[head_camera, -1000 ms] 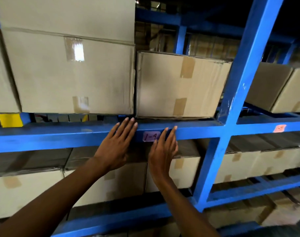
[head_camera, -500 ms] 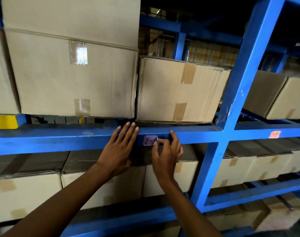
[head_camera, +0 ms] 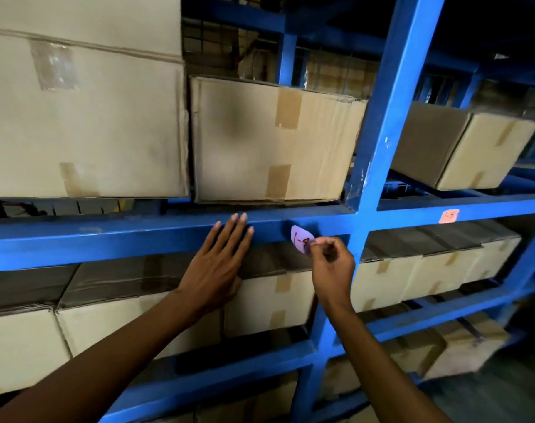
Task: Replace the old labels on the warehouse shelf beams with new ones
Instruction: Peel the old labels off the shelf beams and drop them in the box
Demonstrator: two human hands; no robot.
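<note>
A small pale purple label (head_camera: 299,238) marked "1-4" is peeled off the blue shelf beam (head_camera: 107,239), pinched at its lower corner between thumb and finger of my right hand (head_camera: 332,264). My left hand (head_camera: 220,264) lies flat and open against the beam's face, just left of the label, fingers pointing up. On the beam of the neighbouring bay to the right, an orange label (head_camera: 448,215) stays stuck in place.
Taped cardboard boxes (head_camera: 269,141) stand on the shelf above the beam and more boxes (head_camera: 269,300) fill the shelf below. A blue upright post (head_camera: 379,141) divides the bays just right of my right hand. A lower beam (head_camera: 229,361) crosses under my forearms.
My right hand picked at the purple label's edge, then pinched it and pulled it off the beam toward the right. My left hand stayed flat on the beam. The camera moved closer.
</note>
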